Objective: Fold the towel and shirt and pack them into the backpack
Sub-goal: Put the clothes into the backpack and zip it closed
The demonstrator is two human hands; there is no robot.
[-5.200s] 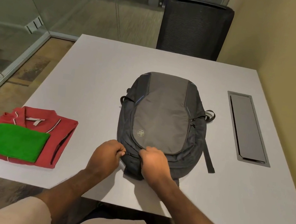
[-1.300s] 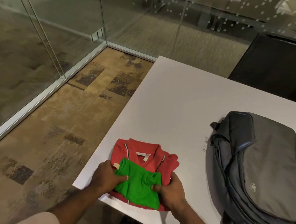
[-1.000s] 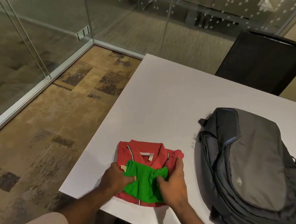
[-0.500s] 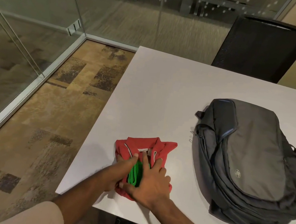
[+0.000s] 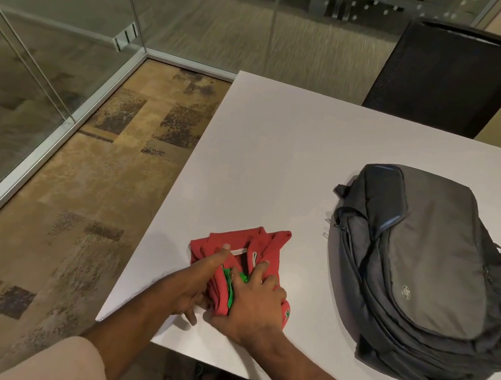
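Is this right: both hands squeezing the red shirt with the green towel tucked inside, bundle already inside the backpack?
Not inside. The head view shows the red shirt and green towel bundle on the table, left of the backpack. The left hand and right hand do squeeze it.

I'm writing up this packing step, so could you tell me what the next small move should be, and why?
Probably lift the bundle and carry it right toward the backpack. The red shirt is folded around the green towel, only slivers of green showing, and the left hand and right hand grip it from either side. The backpack lies flat beside it; whether its zip is open cannot be told.
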